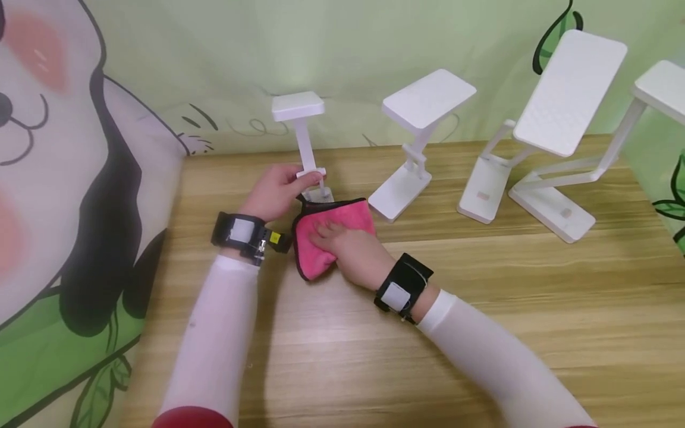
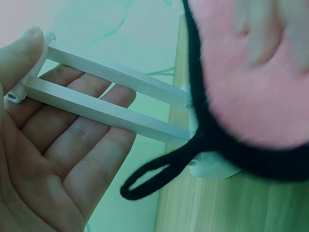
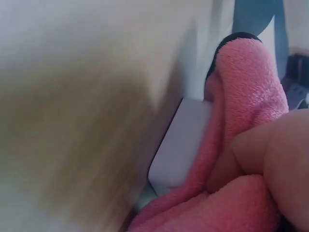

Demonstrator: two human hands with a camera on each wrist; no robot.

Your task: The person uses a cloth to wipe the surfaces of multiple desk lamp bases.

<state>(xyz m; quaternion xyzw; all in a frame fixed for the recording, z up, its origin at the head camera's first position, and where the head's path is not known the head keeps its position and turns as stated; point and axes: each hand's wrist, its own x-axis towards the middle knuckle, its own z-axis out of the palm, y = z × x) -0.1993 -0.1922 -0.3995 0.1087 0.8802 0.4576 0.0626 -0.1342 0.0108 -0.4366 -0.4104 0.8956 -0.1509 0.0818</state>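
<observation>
Sleeves (image 1: pixel 211 345): near.
Right grip (image 1: pixel 358 252): curled round pink cloth (image 1: pixel 351 214); we should press lightly.
Left grip (image 1: pixel 272 193): pinching leftmost lamp (image 1: pixel 304 144); brace it.

**Pink cloth (image 1: pixel 350 215), white lamps (image 1: pixel 430 101)**
My cloth was pink, black-edged, with a black loop (image 2: pixel 186 153). Lamps were white. Table (image 1: pixel 342 356) was streaky brown wood grain. Wall (image 1: pixel 348 47) was pale green with a black-and-white panda print (image 1: pixel 112 196). My sleeves (image 1: pixel 209 339) were white, wrist straps (image 1: pixel 412 276) black.

- On the wood-grain tabletop (image 1: pixel 481 267), we see four flat-headed white plastic lamps (image 1: pixel 429 101) spread left to right.
- Black-edged pink plush cloth (image 1: pixel 311 251): seemingly over the leftmost lamp (image 1: pixel 304 142).
</observation>
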